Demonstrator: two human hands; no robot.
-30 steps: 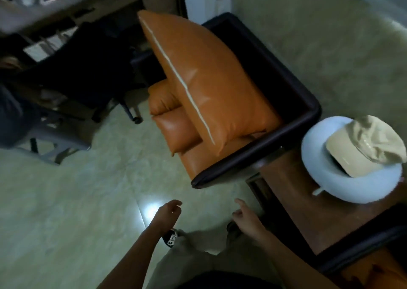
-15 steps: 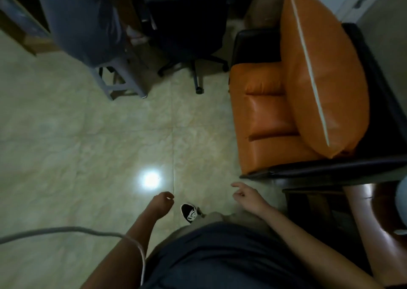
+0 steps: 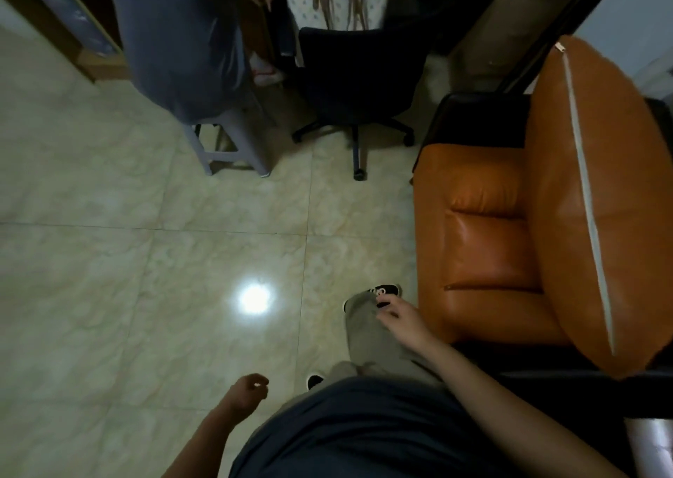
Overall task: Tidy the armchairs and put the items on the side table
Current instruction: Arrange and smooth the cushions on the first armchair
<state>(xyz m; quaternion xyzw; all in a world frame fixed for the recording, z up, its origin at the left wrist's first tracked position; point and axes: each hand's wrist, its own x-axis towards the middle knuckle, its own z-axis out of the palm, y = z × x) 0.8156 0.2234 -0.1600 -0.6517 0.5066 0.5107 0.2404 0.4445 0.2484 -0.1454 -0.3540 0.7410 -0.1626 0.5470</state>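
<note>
An orange leather armchair (image 3: 484, 244) with a dark frame stands at the right. A large orange cushion (image 3: 612, 193) with a white stripe leans upright against its far arm. My right hand (image 3: 402, 319) hangs by my thigh just left of the seat's front edge, fingers loosely curled, holding nothing. My left hand (image 3: 247, 394) hangs low at the bottom centre, loosely curled and empty. A sliver of the side table (image 3: 652, 441) shows at the bottom right corner; the items on it are out of view.
Pale glossy floor tiles (image 3: 145, 259) fill the left and middle, with a lamp reflection. A black office chair (image 3: 357, 77) and a grey stool (image 3: 233, 142) stand at the top, where another person in grey sits. A patterned paper bag (image 3: 338, 4) is behind.
The view has swung left: the side table with the white ring cushion and beige cap has left the frame. My right hand moved nearer the armchair's front; my left hand dropped lower.
</note>
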